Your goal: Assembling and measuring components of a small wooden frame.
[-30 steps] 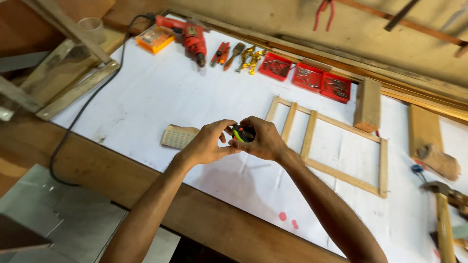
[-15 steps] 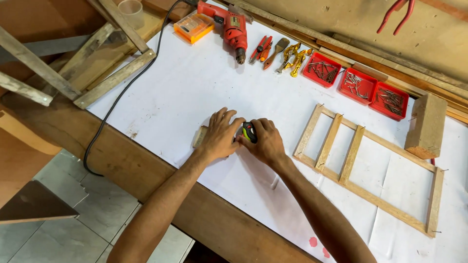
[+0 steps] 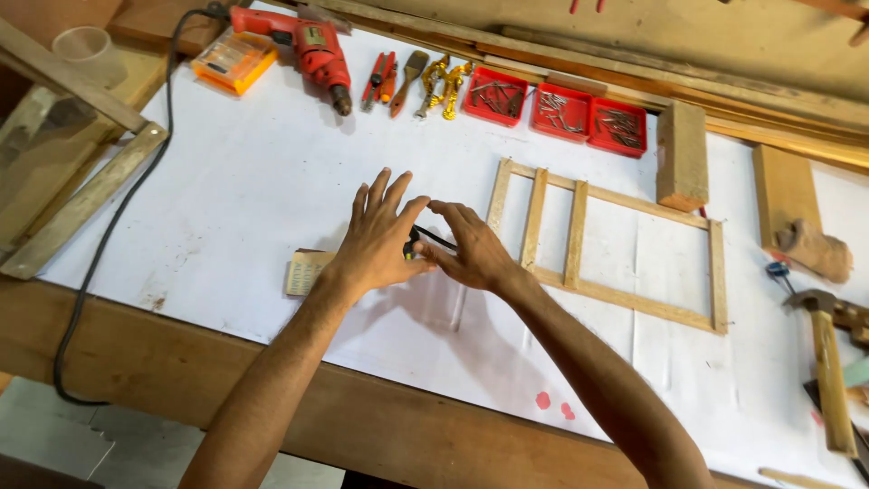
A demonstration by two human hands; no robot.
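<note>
- My left hand point(image 3: 378, 237) and right hand point(image 3: 471, 246) meet over a small black-and-yellow tool point(image 3: 415, 244) — fingers spread.
- Wooden frame point(image 3: 605, 244) just right; sandpaper block point(image 3: 308, 272) beside my left wrist.
- Red drill point(image 3: 312, 50) lies well beyond.

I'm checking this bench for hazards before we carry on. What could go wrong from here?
1. The small black and yellow tool is pinched only at the fingertips of the left hand and right hand; it might slip onto the white paper sheet.
2. The red power drill's black cord hangs over the bench edge and could snag.
3. The wooden-handled hammer lies near the right edge and might get knocked off.
</note>
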